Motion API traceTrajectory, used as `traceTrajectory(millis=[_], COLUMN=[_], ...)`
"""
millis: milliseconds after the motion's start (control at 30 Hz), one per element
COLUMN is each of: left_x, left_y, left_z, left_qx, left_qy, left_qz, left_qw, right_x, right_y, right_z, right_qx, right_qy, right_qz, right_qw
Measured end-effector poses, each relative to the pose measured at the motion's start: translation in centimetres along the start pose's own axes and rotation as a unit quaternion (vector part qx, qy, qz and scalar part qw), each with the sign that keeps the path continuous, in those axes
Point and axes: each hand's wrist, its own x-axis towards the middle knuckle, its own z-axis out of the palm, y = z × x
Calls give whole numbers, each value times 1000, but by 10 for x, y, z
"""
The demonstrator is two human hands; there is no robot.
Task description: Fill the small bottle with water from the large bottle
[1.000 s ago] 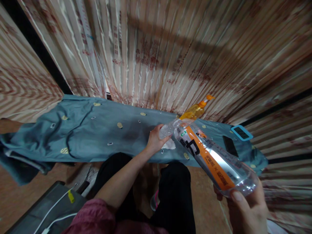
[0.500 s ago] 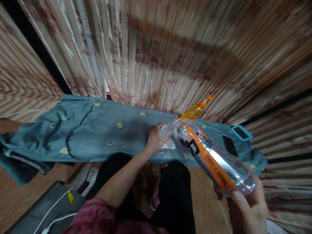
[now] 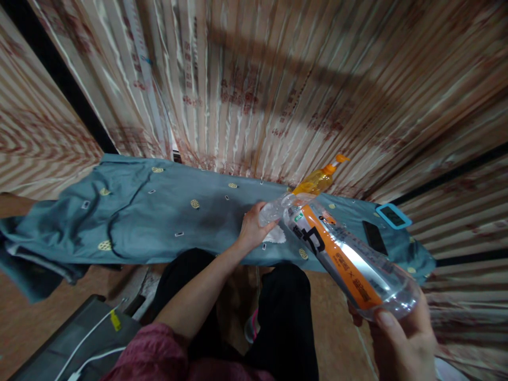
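We tip the clear orange-labelled plastic bottle (image 3: 341, 259), gripped at its base by our right hand (image 3: 400, 338), over blue patterned cloth (image 3: 159, 222); left hand (image 3: 254, 228) clasps its neck. Pouring step, we judge; next needs steady tilt.

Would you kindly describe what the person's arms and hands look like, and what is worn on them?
The left hand is bare, and its forearm is bare up to a dark pink sleeve of soft, fuzzy-looking fabric, pushed up near the elbow. The right hand is bare too, with short, plain nails; its arm lies out of view. No gloves, rings or watch show.
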Motion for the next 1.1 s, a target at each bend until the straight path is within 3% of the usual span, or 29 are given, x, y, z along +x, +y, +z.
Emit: traceTrajectory(millis=[1100], left_x=[0], left_y=[0], left_z=[0], left_qx=[2], left_qy=[-1], left_qz=[0], left_qw=[1000], right_x=[2], right_y=[1], right_z=[-3], right_qx=[-11], right_qy=[-4], right_qz=[-4], right_qw=[1000])
